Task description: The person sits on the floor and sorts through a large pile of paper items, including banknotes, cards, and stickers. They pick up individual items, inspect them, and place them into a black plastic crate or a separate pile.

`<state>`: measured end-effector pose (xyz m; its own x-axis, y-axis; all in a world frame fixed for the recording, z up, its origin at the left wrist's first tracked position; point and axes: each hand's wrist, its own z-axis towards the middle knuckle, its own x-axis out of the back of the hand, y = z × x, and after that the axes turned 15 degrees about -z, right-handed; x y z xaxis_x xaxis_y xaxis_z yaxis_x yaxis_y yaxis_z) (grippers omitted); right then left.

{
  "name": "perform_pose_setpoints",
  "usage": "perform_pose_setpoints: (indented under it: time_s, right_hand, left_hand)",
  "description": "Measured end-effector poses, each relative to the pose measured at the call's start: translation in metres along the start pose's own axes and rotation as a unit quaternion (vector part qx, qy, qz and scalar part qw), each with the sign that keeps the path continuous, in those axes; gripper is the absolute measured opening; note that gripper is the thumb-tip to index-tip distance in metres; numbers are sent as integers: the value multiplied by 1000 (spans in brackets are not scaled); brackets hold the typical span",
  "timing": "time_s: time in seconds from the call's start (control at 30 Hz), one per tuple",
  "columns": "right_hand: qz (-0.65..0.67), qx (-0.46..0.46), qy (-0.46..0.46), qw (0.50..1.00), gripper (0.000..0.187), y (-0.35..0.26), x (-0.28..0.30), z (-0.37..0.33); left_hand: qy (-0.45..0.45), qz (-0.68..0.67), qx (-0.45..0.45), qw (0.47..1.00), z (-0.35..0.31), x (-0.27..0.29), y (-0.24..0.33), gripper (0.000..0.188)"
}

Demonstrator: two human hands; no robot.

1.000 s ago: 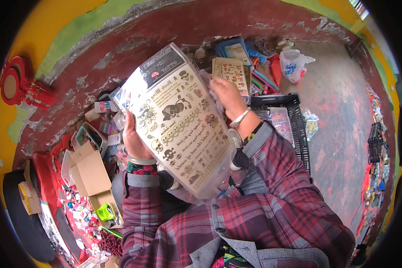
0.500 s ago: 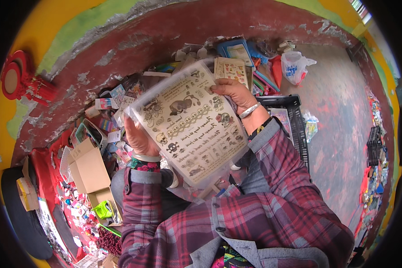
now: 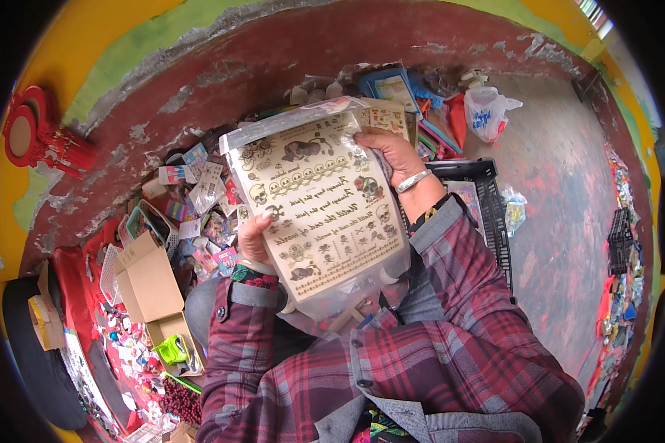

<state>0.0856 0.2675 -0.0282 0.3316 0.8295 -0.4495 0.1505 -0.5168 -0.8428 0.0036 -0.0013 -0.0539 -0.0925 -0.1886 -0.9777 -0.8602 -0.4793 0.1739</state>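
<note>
A clear plastic sleeve (image 3: 340, 303) holds a pale tattoo sheet (image 3: 325, 192) printed with skulls, roses and rows of mirrored lettering. It hangs tilted in front of my body, above my lap. My left hand (image 3: 255, 238) pinches the sheet's left edge, thumb on the printed face, its other fingers hidden behind. At the upper right edge my right hand (image 3: 393, 153) grips the sleeve, with the thumb on top and the fingers mostly out of sight underneath.
An open cardboard box (image 3: 151, 277) with a bright green item (image 3: 171, 349) stands at left among scattered small packets. A black plastic crate (image 3: 488, 192) is right of my right hand. Beyond lie a white plastic bag (image 3: 488, 114) and a red stool (image 3: 44, 133) near the wall.
The sleeve has turned more upright and its folded top flap now shows. My left hand has shifted right and lower its thumb now lies over the sheet's front.
</note>
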Motion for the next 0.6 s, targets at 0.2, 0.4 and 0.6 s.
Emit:
perform_pose_setpoints:
  time_s: [0.2,0.4,0.6]
  right_hand:
    - [-281,173,280,902,29,3,7,4]
    - [-551,403,330,652,38,14,-48,-11]
    - [-606,446,185,632,36,79,-107,-12]
  left_hand:
    - [18,8,-25,999,6,-18,0,52]
    - [16,-13,-80,997,7,-19,-5,48]
    - [-8,-63,-114,991,25,-25,-24,44]
